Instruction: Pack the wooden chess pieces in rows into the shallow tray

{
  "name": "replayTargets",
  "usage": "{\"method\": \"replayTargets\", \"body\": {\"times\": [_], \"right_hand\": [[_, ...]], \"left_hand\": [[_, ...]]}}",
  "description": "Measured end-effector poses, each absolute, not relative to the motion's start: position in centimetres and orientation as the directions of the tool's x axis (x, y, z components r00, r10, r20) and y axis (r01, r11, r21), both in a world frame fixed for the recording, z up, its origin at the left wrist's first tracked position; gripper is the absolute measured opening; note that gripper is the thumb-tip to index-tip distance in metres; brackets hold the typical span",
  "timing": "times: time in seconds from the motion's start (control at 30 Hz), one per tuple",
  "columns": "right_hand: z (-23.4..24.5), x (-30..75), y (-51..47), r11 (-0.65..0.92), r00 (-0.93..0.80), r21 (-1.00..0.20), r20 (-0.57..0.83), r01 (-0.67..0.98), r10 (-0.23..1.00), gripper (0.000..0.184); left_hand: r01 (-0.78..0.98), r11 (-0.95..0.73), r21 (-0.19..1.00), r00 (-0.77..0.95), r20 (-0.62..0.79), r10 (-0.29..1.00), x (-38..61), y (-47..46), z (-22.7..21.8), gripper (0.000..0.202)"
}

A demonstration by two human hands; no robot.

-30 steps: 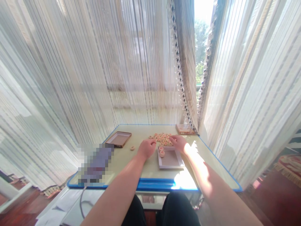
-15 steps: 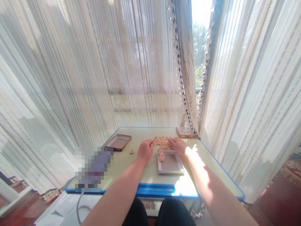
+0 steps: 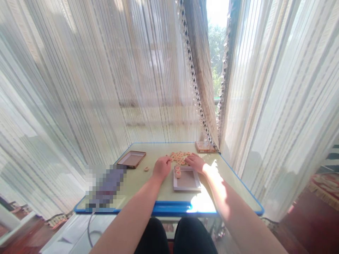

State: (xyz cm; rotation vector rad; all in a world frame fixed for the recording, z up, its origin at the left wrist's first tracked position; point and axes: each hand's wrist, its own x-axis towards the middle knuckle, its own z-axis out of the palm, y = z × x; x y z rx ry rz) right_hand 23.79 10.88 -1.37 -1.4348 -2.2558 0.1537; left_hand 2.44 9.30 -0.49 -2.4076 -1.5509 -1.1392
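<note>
Curtained table [image 3: 161, 193], left hand [image 3: 161, 167] curled shut beside round pieces [image 3: 179, 157], right hand [image 3: 195, 162] on them, grip unclear, both unmoved

We see a pale table [image 3: 164, 192] with a blue rim. Toward its near edge lies a white tray [image 3: 188, 180] holding two discs [image 3: 177, 172]. A heap of round pieces [image 3: 178, 157] sits behind it. A lone piece [image 3: 146, 169] and a brown tray [image 3: 131, 158] lie leftward, and a small box [image 3: 203, 146] sits at the far right corner.
</note>
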Motion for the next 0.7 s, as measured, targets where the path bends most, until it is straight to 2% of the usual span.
{"method": "replayTargets", "body": {"times": [0.13, 0.3, 0.47, 0.7], "right_hand": [[-1.43, 23.89, 10.75, 0.435, -0.35, -0.303, 0.296, 0.848, 0.889, 0.048], [-1.26, 24.1, 10.4, 0.425, -0.351, -0.248, 0.292, 0.87, 0.89, 0.037], [-0.73, 23.89, 10.04, 0.361, -0.28, -0.229, 0.32, 0.904, 0.905, 0.046], [-1.18, 24.08, 10.16, 0.377, -0.31, -0.212, 0.292, 0.901, 0.905, 0.043]], "left_hand": [[0.819, -0.481, 0.313, 0.227, 0.593, 0.772, 2.47, 9.24, -0.49, 0.026], [0.847, -0.446, 0.289, 0.214, 0.582, 0.784, 2.67, 9.03, -0.51, 0.025], [0.893, -0.327, 0.309, 0.087, 0.594, 0.799, 2.75, 8.66, -0.43, 0.025], [0.898, -0.329, 0.293, 0.116, 0.563, 0.818, 2.75, 8.39, -0.22, 0.026]]}}
